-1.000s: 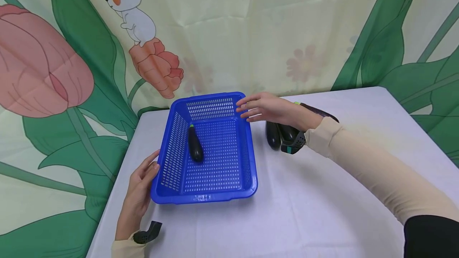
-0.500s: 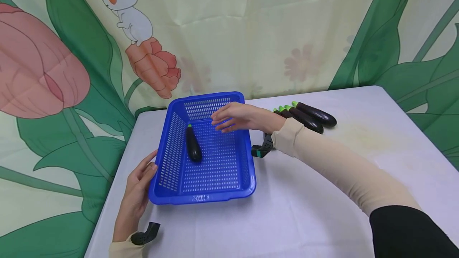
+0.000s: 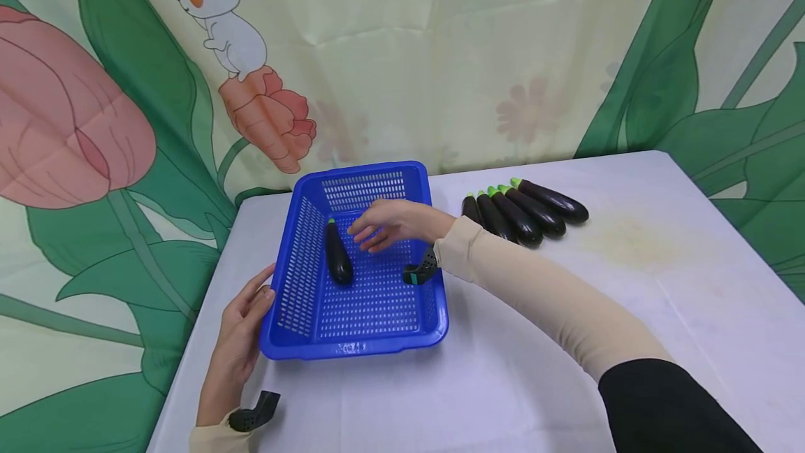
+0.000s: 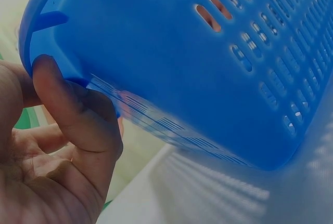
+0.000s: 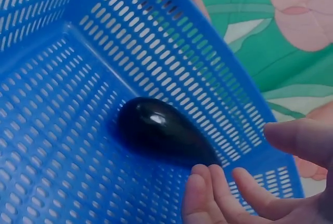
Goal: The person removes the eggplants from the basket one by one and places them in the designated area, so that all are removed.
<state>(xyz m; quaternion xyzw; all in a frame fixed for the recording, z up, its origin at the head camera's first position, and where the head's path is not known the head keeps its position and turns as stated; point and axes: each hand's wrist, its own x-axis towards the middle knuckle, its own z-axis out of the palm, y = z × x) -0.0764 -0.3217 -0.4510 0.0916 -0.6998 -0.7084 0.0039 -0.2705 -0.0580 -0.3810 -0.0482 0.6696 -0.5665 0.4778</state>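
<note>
A blue plastic basket (image 3: 377,348) with slotted walls stands tilted on the white table. Inside it lies one dark eggplant (image 3: 338,257) with a green tip, toward the left wall. My left hand (image 3: 239,334) grips the basket's left rim; in the left wrist view its fingers (image 4: 78,112) curl at the rim's corner. My right hand (image 3: 396,222) reaches over the basket's right side, just right of the eggplant, holding nothing. The right wrist view shows its fingers (image 5: 223,198) spread near the narrow end of the eggplant (image 5: 156,130), with the thumb apart.
Several more eggplants (image 3: 518,219) lie side by side on the table (image 3: 534,383), right of the basket, behind my right forearm. A printed cloth (image 3: 402,54) with flowers and a white rabbit hangs along the table's back edge.
My right hand has moved left and down, from above the basket's right rim to inside it beside the eggplant. The row of eggplants is uncovered. My left hand stays at the rim.
</note>
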